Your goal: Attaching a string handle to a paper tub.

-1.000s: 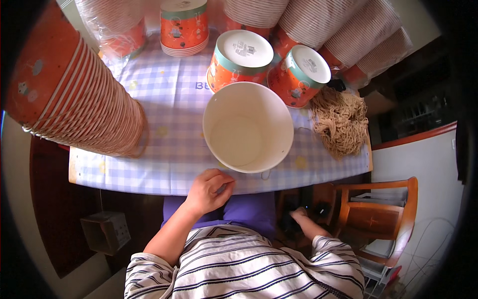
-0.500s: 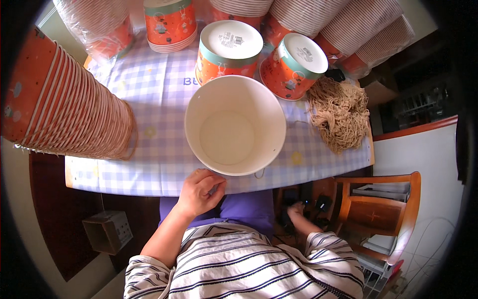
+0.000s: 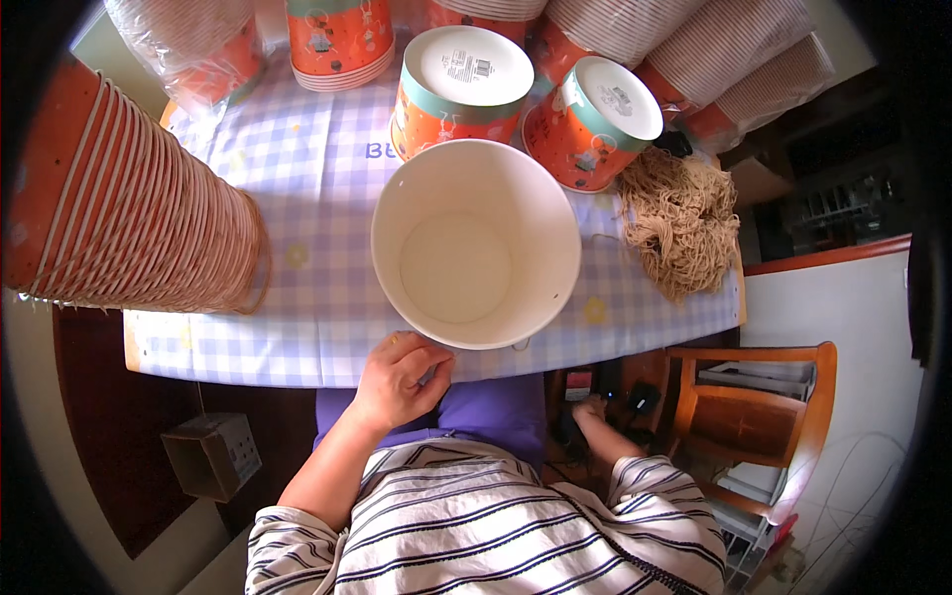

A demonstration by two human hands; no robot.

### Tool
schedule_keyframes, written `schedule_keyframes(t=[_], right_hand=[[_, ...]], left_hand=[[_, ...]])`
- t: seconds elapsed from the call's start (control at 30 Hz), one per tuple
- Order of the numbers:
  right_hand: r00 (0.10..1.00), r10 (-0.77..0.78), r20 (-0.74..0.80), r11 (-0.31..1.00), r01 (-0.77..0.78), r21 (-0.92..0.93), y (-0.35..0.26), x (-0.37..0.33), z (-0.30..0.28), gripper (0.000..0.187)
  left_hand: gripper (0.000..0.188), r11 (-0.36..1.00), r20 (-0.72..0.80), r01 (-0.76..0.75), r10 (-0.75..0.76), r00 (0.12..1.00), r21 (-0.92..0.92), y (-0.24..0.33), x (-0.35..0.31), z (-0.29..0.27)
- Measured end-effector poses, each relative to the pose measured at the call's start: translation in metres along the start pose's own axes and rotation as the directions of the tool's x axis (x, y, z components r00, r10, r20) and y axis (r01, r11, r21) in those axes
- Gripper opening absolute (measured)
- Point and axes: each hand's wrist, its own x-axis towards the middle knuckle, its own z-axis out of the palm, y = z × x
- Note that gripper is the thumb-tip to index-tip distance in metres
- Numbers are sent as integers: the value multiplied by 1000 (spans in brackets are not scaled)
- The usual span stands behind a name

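A white paper bucket [image 3: 456, 268] stands mouth up at the table's front, with a small hole in its wall near the rim on two sides. My left hand [image 3: 402, 382] is at the table's front edge, against or just below the bucket's near rim. Its fingers are curled together, and whatever they may hold is hidden. Below the table on the right, my right hand [image 3: 589, 409] reaches into a dark area among black objects; its fingers are mostly hidden. A short loop of string [image 3: 521, 345] shows by the bucket's near right side.
A tall nested stack of orange buckets [image 3: 149, 218] lies at the left. Upturned orange and green buckets [image 3: 466, 64] stand behind the white one, with plastic-wrapped stacks [image 3: 620, 35] farther back. Tan string [image 3: 684, 223] is heaped at the right. A wooden chair [image 3: 744, 436] stands lower right.
The view has shifted slightly. My right hand has moved up a little, and a small pinkish rectangle shows beside it. My left hand stays curled by the bucket.
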Motion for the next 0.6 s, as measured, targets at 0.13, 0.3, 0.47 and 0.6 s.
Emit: schedule_keyframes(t=[0.13, 0.3, 0.47, 0.6], right_hand=[[999, 29, 24, 999, -30, 26, -13, -40, -20, 81], [897, -443, -3, 885, 437, 161, -17, -123, -77, 39], [370, -913, 173, 406, 867, 290, -41, -203, -179, 23], [-18, -974, 224, 73, 917, 391, -70, -283, -274, 13]], left_hand=[[16, 1000, 9, -11, 11, 1000, -7, 0, 0, -2], [16, 999, 5, -34, 34, 999, -15, -2, 0, -2], [15, 998, 10, -53, 53, 999, -18, -2, 2, -2], [14, 999, 0, -21, 21, 1000, -35, -1, -1, 0]])
